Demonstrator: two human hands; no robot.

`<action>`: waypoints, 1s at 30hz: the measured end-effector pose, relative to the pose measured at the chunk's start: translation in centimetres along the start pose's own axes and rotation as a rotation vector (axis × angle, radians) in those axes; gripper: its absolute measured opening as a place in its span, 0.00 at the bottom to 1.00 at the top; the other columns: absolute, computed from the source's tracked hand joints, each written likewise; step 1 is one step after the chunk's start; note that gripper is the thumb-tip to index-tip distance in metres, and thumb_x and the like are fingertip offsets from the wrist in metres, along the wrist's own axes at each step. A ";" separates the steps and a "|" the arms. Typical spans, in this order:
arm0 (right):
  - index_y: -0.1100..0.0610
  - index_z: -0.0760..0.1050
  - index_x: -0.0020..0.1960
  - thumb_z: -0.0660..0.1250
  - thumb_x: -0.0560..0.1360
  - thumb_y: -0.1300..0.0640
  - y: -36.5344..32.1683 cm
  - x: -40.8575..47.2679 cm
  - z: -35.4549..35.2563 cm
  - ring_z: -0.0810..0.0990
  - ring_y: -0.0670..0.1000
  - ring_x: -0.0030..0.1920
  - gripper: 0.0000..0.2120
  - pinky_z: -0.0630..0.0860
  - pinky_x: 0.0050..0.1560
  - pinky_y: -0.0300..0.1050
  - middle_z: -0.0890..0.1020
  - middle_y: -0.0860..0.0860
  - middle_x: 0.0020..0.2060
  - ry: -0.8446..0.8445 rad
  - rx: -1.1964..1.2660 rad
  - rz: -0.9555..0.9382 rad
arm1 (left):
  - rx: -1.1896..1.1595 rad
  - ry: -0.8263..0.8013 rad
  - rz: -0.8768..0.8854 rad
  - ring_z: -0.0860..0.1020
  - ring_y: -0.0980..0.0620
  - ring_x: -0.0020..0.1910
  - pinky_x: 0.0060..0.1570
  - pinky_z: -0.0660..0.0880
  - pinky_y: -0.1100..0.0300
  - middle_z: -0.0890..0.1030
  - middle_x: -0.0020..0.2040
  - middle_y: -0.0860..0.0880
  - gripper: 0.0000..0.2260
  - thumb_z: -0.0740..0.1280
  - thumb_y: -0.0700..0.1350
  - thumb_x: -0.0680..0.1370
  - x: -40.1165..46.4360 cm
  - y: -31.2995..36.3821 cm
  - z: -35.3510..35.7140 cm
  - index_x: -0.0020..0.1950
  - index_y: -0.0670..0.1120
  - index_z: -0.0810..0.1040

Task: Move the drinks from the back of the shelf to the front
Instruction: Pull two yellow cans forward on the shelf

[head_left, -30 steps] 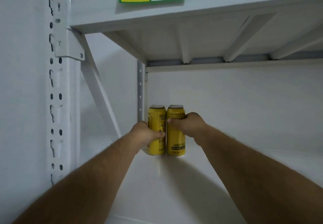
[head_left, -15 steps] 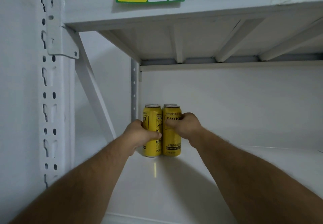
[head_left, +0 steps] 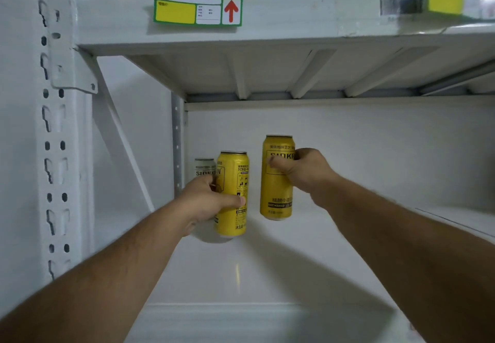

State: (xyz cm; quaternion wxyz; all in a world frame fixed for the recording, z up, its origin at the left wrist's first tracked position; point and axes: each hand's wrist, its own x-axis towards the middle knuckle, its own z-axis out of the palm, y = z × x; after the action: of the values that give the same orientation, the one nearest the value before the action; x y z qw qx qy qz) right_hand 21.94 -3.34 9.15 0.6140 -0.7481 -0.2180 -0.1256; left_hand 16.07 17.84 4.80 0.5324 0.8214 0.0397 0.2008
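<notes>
White metal shelf bay holds three tall drink cans, all toward its back left corner; left hand grips a tall yellow aluminium can with black print, thumb across its front, fingers curled round the far side; right hand grips a second tall yellow aluminium can, thumb on the front, fingers wrapped behind; this second can sits higher in view than the first, apart from it, base clear of the shelf floor; whether the first can's base touches the floor, cannot tell; a pale white-grey can stands just behind the left hand, partly hidden. All three cans upright, long axis vertical, lids up. Shelf floor white, glossy; perforated white upright at left; upper shelf edge carries a green-bordered yellow label with a red arrow; white back wall.
</notes>
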 end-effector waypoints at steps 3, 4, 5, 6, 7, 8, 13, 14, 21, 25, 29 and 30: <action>0.53 0.78 0.47 0.76 0.72 0.48 -0.3 -1.3 -3.2 0.81 0.47 0.43 0.11 0.73 0.35 0.40 0.83 0.50 0.45 0.048 -0.004 -0.003 | -0.015 -0.043 0.039 0.84 0.48 0.55 0.60 0.81 0.47 0.85 0.56 0.50 0.24 0.84 0.45 0.68 -0.7 1.4 2.0 0.60 0.52 0.80; 0.53 0.79 0.48 0.76 0.72 0.48 -0.4 -1.8 -4.2 0.81 0.47 0.43 0.11 0.73 0.35 0.40 0.83 0.50 0.45 0.065 -0.006 0.001 | -0.018 -0.057 0.048 0.84 0.49 0.55 0.59 0.81 0.48 0.85 0.56 0.50 0.24 0.84 0.45 0.68 -0.9 1.9 2.8 0.59 0.52 0.79; 0.53 0.79 0.50 0.75 0.73 0.48 -0.5 -2.3 -5.3 0.81 0.47 0.43 0.12 0.72 0.35 0.40 0.83 0.50 0.45 0.081 -0.010 0.004 | -0.018 -0.068 0.057 0.84 0.49 0.55 0.60 0.81 0.47 0.85 0.57 0.50 0.24 0.84 0.45 0.67 -1.2 2.4 3.7 0.59 0.52 0.79; 0.54 0.79 0.51 0.75 0.73 0.48 -0.6 -2.9 -6.4 0.81 0.47 0.43 0.12 0.72 0.35 0.40 0.83 0.50 0.45 0.098 -0.016 0.007 | -0.017 -0.082 0.067 0.84 0.48 0.56 0.62 0.80 0.46 0.86 0.57 0.50 0.25 0.85 0.45 0.67 -1.4 2.9 4.6 0.60 0.52 0.80; 0.54 0.79 0.52 0.75 0.73 0.48 -0.6 -3.4 -7.6 0.81 0.47 0.43 0.13 0.72 0.35 0.40 0.83 0.50 0.45 0.114 -0.023 0.009 | -0.014 -0.096 0.078 0.85 0.48 0.56 0.63 0.80 0.44 0.86 0.57 0.50 0.27 0.85 0.46 0.66 -1.7 3.5 5.7 0.61 0.51 0.80; 0.55 0.80 0.53 0.75 0.73 0.48 -0.6 -4.0 -8.7 0.82 0.48 0.43 0.14 0.73 0.35 0.40 0.84 0.51 0.45 0.131 -0.029 0.013 | -0.010 -0.109 0.089 0.85 0.48 0.56 0.64 0.80 0.43 0.86 0.57 0.50 0.28 0.85 0.46 0.66 -1.9 3.9 6.9 0.63 0.50 0.80; 0.56 0.80 0.53 0.75 0.73 0.48 -0.8 -7.4 -15.0 0.82 0.47 0.41 0.14 0.72 0.33 0.39 0.83 0.49 0.43 0.212 -0.079 0.005 | -0.030 -0.165 0.136 0.85 0.48 0.55 0.64 0.80 0.44 0.86 0.57 0.49 0.28 0.85 0.46 0.66 -3.9 6.8 13.1 0.64 0.49 0.80; 0.55 0.80 0.53 0.74 0.73 0.48 -0.9 -8.2 -16.4 0.82 0.47 0.41 0.13 0.71 0.33 0.39 0.83 0.49 0.42 0.229 -0.092 0.008 | -0.038 -0.180 0.139 0.85 0.47 0.55 0.64 0.80 0.43 0.85 0.57 0.49 0.28 0.85 0.46 0.66 -4.3 7.5 14.4 0.63 0.49 0.80; 0.54 0.79 0.51 0.75 0.73 0.47 -0.8 -12.5 -26.5 0.82 0.47 0.44 0.13 0.71 0.34 0.40 0.84 0.50 0.45 0.308 -0.150 0.051 | -0.085 -0.258 0.160 0.84 0.46 0.57 0.65 0.79 0.42 0.85 0.58 0.50 0.29 0.85 0.49 0.65 -8.1 12.3 23.3 0.63 0.51 0.79; 0.52 0.77 0.46 0.75 0.73 0.49 -0.5 -15.0 -31.9 0.82 0.45 0.40 0.10 0.71 0.33 0.39 0.83 0.48 0.42 0.332 -0.159 0.069 | -0.126 -0.282 0.162 0.85 0.47 0.56 0.64 0.79 0.43 0.86 0.56 0.49 0.26 0.85 0.48 0.65 -10.1 14.4 28.1 0.59 0.52 0.80; 0.52 0.77 0.47 0.76 0.72 0.49 0.0 -16.4 -36.6 0.83 0.46 0.41 0.10 0.74 0.34 0.40 0.84 0.49 0.44 0.363 -0.160 0.075 | -0.137 -0.309 0.166 0.84 0.47 0.57 0.65 0.79 0.43 0.85 0.57 0.50 0.27 0.85 0.47 0.66 -11.9 16.6 32.3 0.63 0.50 0.80; 0.52 0.77 0.46 0.76 0.73 0.49 0.2 -16.6 -37.6 0.83 0.46 0.41 0.10 0.74 0.34 0.40 0.84 0.49 0.43 0.369 -0.161 0.075 | -0.135 -0.316 0.168 0.84 0.47 0.57 0.65 0.79 0.43 0.85 0.57 0.50 0.28 0.85 0.47 0.67 -12.2 17.1 33.3 0.63 0.50 0.79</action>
State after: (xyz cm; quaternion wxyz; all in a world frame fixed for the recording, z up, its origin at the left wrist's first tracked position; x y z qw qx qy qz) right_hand 10.57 -42.80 9.49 0.5862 -0.7665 -0.0630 -0.2546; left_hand 14.72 -21.48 4.78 0.5674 0.8054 -0.1266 0.1154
